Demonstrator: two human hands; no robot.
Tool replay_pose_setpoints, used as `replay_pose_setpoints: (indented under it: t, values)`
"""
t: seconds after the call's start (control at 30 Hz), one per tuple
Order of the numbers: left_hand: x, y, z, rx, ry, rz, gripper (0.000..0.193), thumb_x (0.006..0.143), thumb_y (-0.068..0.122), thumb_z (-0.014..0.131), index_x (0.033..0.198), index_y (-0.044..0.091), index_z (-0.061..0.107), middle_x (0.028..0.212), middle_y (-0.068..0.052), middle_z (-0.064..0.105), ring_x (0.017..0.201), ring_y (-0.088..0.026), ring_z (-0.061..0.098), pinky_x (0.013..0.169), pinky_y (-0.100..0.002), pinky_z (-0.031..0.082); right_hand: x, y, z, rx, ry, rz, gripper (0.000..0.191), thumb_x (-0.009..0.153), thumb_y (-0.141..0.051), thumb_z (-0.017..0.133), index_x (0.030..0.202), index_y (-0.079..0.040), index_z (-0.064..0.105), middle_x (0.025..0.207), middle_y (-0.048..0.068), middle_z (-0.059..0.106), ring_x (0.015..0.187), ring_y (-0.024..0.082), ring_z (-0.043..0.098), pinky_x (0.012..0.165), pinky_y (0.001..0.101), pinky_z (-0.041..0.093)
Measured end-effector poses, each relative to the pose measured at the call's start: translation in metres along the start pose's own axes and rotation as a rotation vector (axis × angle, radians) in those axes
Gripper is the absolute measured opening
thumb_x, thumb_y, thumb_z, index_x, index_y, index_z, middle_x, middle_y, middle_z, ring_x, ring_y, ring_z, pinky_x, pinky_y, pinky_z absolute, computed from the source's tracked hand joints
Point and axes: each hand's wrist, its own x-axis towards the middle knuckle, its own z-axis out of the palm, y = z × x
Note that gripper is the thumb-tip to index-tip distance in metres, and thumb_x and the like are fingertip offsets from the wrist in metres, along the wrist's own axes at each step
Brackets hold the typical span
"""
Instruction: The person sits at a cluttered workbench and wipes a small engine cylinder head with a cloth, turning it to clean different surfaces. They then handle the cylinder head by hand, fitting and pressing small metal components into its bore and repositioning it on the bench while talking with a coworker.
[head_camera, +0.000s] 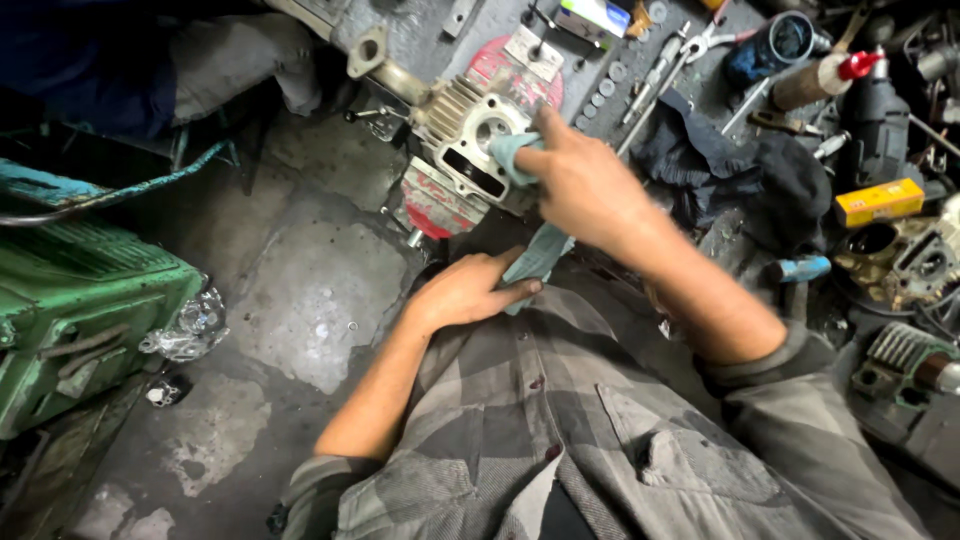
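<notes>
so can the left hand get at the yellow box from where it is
Probably not easily. The left hand rests on the cloth at the lap, and the yellow box lies far to the right, beyond the right hand and its forearm, which cross the path.

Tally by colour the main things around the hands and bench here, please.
Grey metal: 1, finned engine cylinder
Teal: 1, cloth held by left hand and right hand
Yellow: 1, small box
Green: 1, machine housing
Dark: 1, rag
Total: 5

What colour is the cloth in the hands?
Pale teal cloth, clearest in the head view.
</notes>
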Motion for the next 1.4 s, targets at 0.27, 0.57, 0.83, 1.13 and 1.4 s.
replay_pose_setpoints:
  t: [0.27, 0.57, 0.83, 1.13, 1.4]
  values:
    - [-0.004, -0.001, -0.003, -0.104, 0.144, 0.084, 0.055, 0.094, 0.052, 0.059, 0.130, 0.010, 0.064, 0.084, -0.021, 0.073, 0.078, -0.039, 0.072, 0.071, -0.048, 0.054, 0.003, -0.015, -0.016, -0.294, -0.096, -0.099, 0.025, 0.077, -0.001, 0.065, 0.102, -0.002, 0.067, 0.117, 0.027, 0.059, 0.098, 0.039, 0.068, 0.079, 0.0449, 0.058]
    - [-0.001, -0.011, -0.005, -0.043, -0.001, 0.113, 0.055, 0.095, 0.052, 0.057, 0.125, 0.007, 0.063, 0.086, -0.022, 0.073, 0.081, -0.039, 0.072, 0.073, -0.048, 0.054, 0.007, -0.022, -0.048, -0.262, -0.163, 0.137, 0.031, 0.075, -0.007, 0.065, 0.104, 0.001, 0.060, 0.094, 0.021, 0.063, 0.075, 0.040, 0.067, 0.062, 0.0512, 0.054]
    - [-0.008, -0.031, 0.005, -0.148, 0.042, 0.085, 0.057, 0.094, 0.054, 0.055, 0.129, 0.009, 0.063, 0.098, -0.022, 0.074, 0.091, -0.040, 0.072, 0.080, -0.048, 0.054, 0.017, -0.011, -0.019, -0.155, -0.252, 0.017, 0.027, 0.070, -0.003, 0.066, 0.097, -0.002, 0.063, 0.102, 0.020, 0.066, 0.093, 0.042, 0.067, 0.081, 0.0509, 0.053]
    - [-0.004, -0.026, 0.001, -0.195, 0.129, 0.154, 0.057, 0.097, 0.051, 0.057, 0.132, 0.006, 0.060, 0.103, -0.022, 0.075, 0.095, -0.039, 0.073, 0.085, -0.045, 0.055, 0.018, 0.008, -0.044, -0.136, -0.183, 0.005, 0.034, 0.068, 0.002, 0.064, 0.101, 0.001, 0.068, 0.121, 0.020, 0.066, 0.099, 0.043, 0.067, 0.085, 0.0501, 0.054]
    - [-0.008, -0.031, -0.001, -0.260, 0.074, 0.155, 0.053, 0.096, 0.048, 0.056, 0.127, 0.006, 0.063, 0.101, -0.018, 0.078, 0.092, -0.035, 0.075, 0.081, -0.043, 0.056, 0.028, 0.011, -0.043, -0.156, -0.169, -0.047, 0.034, 0.073, 0.002, 0.063, 0.107, 0.000, 0.069, 0.120, 0.022, 0.063, 0.107, 0.041, 0.065, 0.093, 0.0492, 0.053]
